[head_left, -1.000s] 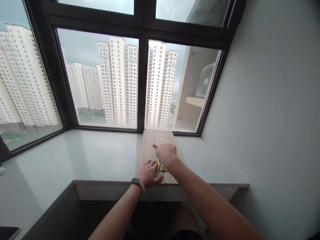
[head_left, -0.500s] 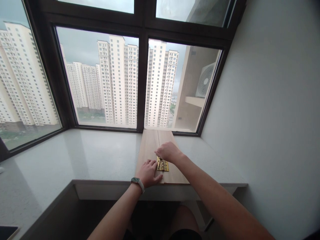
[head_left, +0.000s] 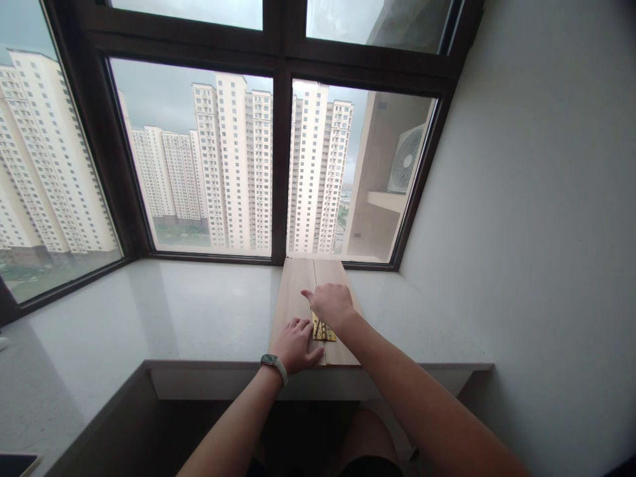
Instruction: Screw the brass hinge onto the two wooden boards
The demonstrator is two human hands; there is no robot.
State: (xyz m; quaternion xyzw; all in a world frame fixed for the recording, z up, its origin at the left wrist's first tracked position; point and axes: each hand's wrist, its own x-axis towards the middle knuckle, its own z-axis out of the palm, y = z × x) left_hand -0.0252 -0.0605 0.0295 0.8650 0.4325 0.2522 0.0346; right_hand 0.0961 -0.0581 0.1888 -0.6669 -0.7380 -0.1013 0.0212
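Observation:
Two pale wooden boards point(head_left: 298, 285) lie side by side, with a thin seam between them. A brass-coloured hinge point(head_left: 324, 330) rests across the seam near their front end. My left hand point(head_left: 297, 346), with a watch on its wrist, lies spread on the left board, fingertips beside the hinge. Over the hinge's far edge is my right hand point(head_left: 332, 303), its fingers curled and its thumb pointing left. Something thin and dark shows below this hand at the hinge, too small to make out; what the curled fingers hold is hidden.
The boards lie on a white stone sill point(head_left: 209, 311), which ends at a front edge near my forearms. Dark window frames point(head_left: 281, 159) stand behind it, and a white wall point(head_left: 527, 199) rises on the right. A dark flat object point(head_left: 17, 464) is at the lower left.
My right hand has turned slightly, its thumb now sticking out further to the left, and its wrist has shifted left over the hinge. My left hand has stayed in place.

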